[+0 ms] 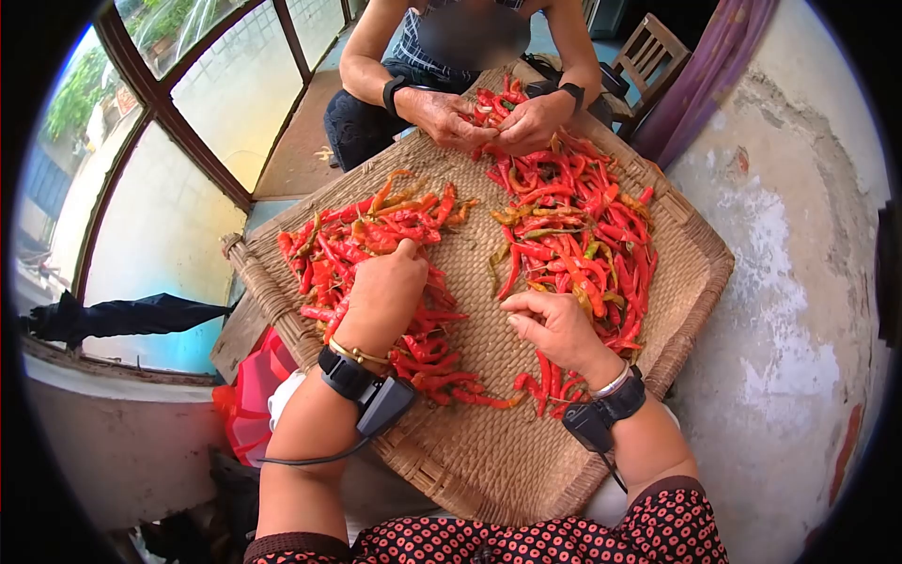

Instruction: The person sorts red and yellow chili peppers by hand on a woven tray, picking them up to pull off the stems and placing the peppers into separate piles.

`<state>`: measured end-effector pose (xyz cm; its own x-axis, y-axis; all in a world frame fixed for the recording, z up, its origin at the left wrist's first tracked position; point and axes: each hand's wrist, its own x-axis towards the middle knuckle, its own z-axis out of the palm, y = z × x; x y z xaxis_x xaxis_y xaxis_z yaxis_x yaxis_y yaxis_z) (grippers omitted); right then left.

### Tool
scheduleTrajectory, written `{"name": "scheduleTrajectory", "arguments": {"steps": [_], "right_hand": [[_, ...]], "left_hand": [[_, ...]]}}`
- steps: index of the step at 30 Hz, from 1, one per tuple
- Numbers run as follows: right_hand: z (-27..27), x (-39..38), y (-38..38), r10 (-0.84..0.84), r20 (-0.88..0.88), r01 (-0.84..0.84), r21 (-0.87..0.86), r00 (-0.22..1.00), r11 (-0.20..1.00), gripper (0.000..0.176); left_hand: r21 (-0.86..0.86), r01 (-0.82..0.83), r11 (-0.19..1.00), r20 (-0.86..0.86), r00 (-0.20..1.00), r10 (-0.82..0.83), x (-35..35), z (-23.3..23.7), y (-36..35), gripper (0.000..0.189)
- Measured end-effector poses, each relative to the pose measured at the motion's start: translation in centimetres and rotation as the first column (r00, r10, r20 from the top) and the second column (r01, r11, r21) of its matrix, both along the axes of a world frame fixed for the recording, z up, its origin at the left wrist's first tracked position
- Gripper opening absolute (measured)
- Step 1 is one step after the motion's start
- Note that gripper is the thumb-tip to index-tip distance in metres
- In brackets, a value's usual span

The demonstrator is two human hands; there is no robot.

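Note:
A woven tray (460, 461) carries two heaps of red chili peppers. My left hand (385, 287) is over the left heap (329, 254), back of the hand upward, its fingers mostly hidden behind it; whether it holds a pepper I cannot make out. At the lower left edge of the right heap (601, 254) is my right hand (559, 329), thumb and index finger extended and apart, nothing visible between them. Some peppers in both heaps are orange, yellowish or dried. Black devices are strapped to both my wrists.
Across the tray, another person's hands (531, 122) hold peppers at the far corner. A wooden chair (648, 61) stands behind. Windows and a dark folded umbrella (141, 316) are at left, a worn wall (780, 282) at right. A red bag (258, 399) lies lower left.

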<state>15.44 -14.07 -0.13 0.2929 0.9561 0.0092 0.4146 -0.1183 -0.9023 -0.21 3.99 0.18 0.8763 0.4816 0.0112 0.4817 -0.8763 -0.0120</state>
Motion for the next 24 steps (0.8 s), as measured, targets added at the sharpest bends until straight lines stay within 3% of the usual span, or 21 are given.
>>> {"name": "scheduleTrajectory", "arguments": {"steps": [1, 3, 4, 6, 7, 9, 10, 11, 12, 13, 14, 15, 16, 17, 18, 19, 21, 24], "right_hand": [[0.2, 0.0, 0.0, 0.000, -0.002, 0.000, 0.001, 1.000, 1.000, 0.018], [0.4, -0.1, 0.0, -0.010, 0.010, 0.010, -0.008, 1.000, 1.000, 0.018], [0.3, 0.0, 0.1, -0.013, 0.005, 0.013, -0.006, 1.000, 1.000, 0.018], [0.2, 0.1, 0.0, -0.020, 0.035, 0.020, 0.014, 0.999, 1.000, 0.018], [0.0, 0.1, 0.0, -0.023, 0.032, 0.023, 0.011, 0.999, 1.000, 0.018], [-0.1, 0.0, 0.0, -0.009, 0.038, 0.008, 0.032, 0.999, 0.999, 0.019], [0.0, 0.0, 0.0, -0.010, 0.036, 0.009, 0.031, 0.999, 0.999, 0.019], [0.1, -0.1, 0.0, -0.024, 0.042, 0.022, 0.032, 0.999, 0.999, 0.021], [0.2, -0.2, 0.0, -0.037, 0.049, 0.035, 0.033, 0.998, 0.999, 0.023], [0.1, -0.2, 0.0, -0.037, 0.050, 0.035, 0.033, 0.998, 0.999, 0.023], [-0.1, -0.2, 0.1, -0.041, 0.014, 0.039, 0.113, 0.999, 0.993, 0.026], [-0.3, -0.2, 0.1, -0.042, -0.022, 0.045, 0.192, 0.999, 0.980, 0.028], [-0.6, -0.3, 0.1, -0.039, -0.021, 0.042, 0.191, 0.999, 0.981, 0.028], [-1.0, -0.4, 0.0, -0.002, -0.137, 0.026, 0.174, 0.991, 0.984, 0.028], [-1.0, -0.4, 0.0, 0.033, -0.251, 0.008, 0.160, 0.968, 0.987, 0.028], [-0.7, -0.4, -0.1, 0.035, -0.249, 0.006, 0.162, 0.968, 0.987, 0.028], [0.3, -0.6, -0.4, 0.090, -0.507, -0.138, -0.058, 0.857, 0.989, 0.027], [-0.2, -0.2, -0.3, 0.069, -0.494, -0.180, -0.181, 0.867, 0.967, 0.027]], "left_hand": [[0.001, 0.000, 1.000, -0.002, 1.000, 0.000, 0.0, 0.2, 0.0, 0.013], [0.031, 0.064, 0.997, 0.199, 0.978, -0.069, -0.3, 0.9, -0.4, 0.012], [0.033, 0.067, 0.997, 0.194, 0.978, -0.072, -0.5, 1.4, -0.6, 0.012], [0.109, 0.154, 0.982, 0.542, 0.819, -0.188, -0.8, 2.2, -1.4, 0.012], [0.106, 0.157, 0.982, 0.540, 0.820, -0.189, -0.7, 2.3, -1.7, 0.012], [-0.168, 0.302, 0.938, 0.835, 0.549, -0.027, -0.7, 2.5, -2.2, 0.023], [-0.201, 0.333, 0.921, 0.856, 0.518, 0.000, -0.9, 2.8, -2.3, 0.020], [-0.203, 0.334, 0.920, 0.855, 0.519, 0.000, -1.0, 3.0, -2.5, 0.020], [-0.540, 0.448, 0.713, 0.818, 0.478, 0.319, -1.2, 3.0, -2.8, 0.016], [-0.747, 0.551, 0.372, 0.647, 0.477, 0.595, -1.2, 3.0, -3.0, 0.013], [-0.751, 0.618, 0.232, 0.586, 0.462, 0.666, -1.0, 2.8, -3.0, 0.014], [-0.751, 0.619, 0.232, 0.586, 0.461, 0.667, -0.7, 2.5, -3.1, 0.014], [-0.767, 0.639, 0.062, 0.474, 0.498, 0.726, -0.4, 2.1, -3.4, 0.014], [-0.753, 0.649, -0.109, 0.355, 0.539, 0.764, -0.1, 1.8, -3.6, 0.014], [-0.788, 0.605, -0.116, 0.335, 0.579, 0.743, 0.2, 1.5, -3.9, 0.015], [-0.811, 0.571, -0.126, 0.320, 0.614, 0.721, 0.4, 1.4, -4.3, 0.015], [-0.809, 0.564, -0.166, 0.320, 0.659, 0.681, 0.7, 0.6, -4.4, 0.014], [-0.847, 0.497, -0.188, 0.287, 0.725, 0.626, 0.6, 0.8, -4.2, 0.014]]}}
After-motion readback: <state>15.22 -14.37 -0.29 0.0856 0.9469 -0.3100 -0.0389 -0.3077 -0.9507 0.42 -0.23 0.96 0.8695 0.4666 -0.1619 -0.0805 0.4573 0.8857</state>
